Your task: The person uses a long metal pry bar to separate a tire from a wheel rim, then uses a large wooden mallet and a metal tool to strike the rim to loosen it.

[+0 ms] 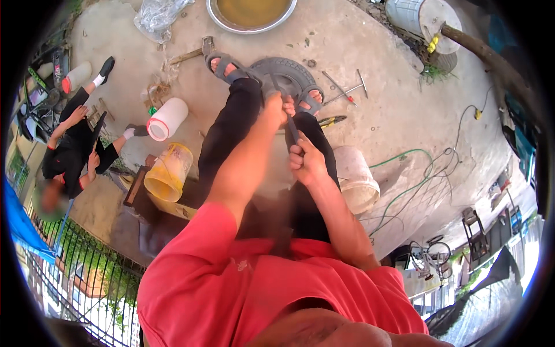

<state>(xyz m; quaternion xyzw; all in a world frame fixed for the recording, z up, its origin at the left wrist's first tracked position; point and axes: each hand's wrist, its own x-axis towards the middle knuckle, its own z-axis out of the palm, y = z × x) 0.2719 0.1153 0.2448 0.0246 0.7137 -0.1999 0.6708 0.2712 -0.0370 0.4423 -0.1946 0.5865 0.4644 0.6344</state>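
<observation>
The big grey concrete floor (370, 46) takes up most of the view. A person in a red shirt (272, 289) and black trousers sits on it, with two feet in grey sandals (222, 62) stretched out in front.

One small black tyre (289, 75) lies flat on the floor between the two feet, and both sandals touch it. The left hand (276, 110) is closed on the near edge of the tyre. The right hand (304, 162) is wrapped tight around a dark metal bar (292, 130). The bar slants up to the tyre, and its tip is hidden behind the left hand.

Another person in black (78, 141) sits at the far left, well apart. That face is blurred.

One round metal pan (251, 14) with brown water sits past the tyre, and its top is cut off. There are three tubs: one white bucket (354, 179) just beside the right arm, one yellow bucket (167, 173) on the left, and one white jug (167, 118) with a red ring lying on its side near it. One clear plastic bag (156, 17) lies at the top. One green hose (416, 173) loops on the right.

Small tools lie near the tyre: one cross wrench (347, 89) and one pair of yellow pliers (332, 120). Things at the dark rim are bent and hard to make out.
</observation>
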